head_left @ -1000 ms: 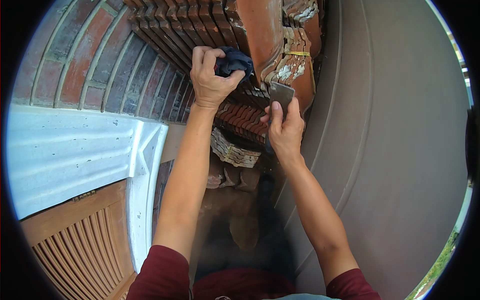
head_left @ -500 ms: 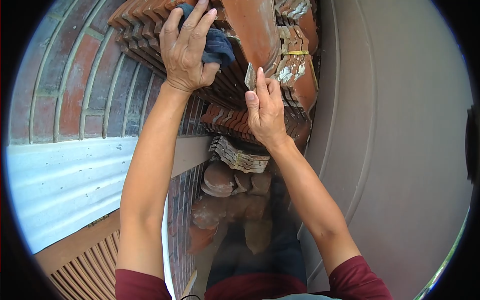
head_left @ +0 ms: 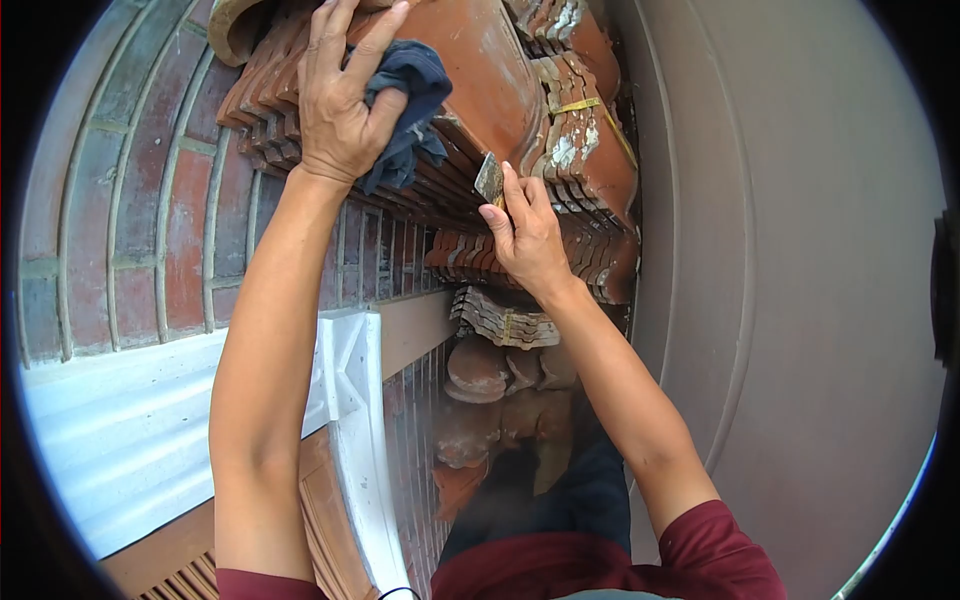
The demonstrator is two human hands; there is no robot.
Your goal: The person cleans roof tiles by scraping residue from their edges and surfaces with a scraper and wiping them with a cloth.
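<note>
My left hand (head_left: 345, 105) is at the upper left with a crumpled dark blue cloth (head_left: 415, 85) gripped between its thumb and fingers. It lies against the edge of a stack of orange-red clay roof tiles (head_left: 265, 100), and its fingertips run close to the top of the view. To the right, my right hand (head_left: 530, 230) holds a scraper (head_left: 488, 178) with a worn, stained flat blade. The blade points up, near the lower edge of the broad top tile (head_left: 485, 60); whether it touches the tile I cannot tell. My fingers hide the scraper's handle.
More tiles (head_left: 575, 135), tied with a yellow strap, stand at the right, beside a smooth grey-brown wall (head_left: 790, 250). Lower stacks (head_left: 505, 320) sit beneath. A brick wall (head_left: 140, 210) and white moulding (head_left: 350, 400) line the left. A curved clay piece (head_left: 235, 30) shows top left.
The view has shifted, bringing more brick wall and white moulding into sight. My left hand and the cloth sit further left, with more cloth showing. My right hand still holds the scraper, slightly lower.
</note>
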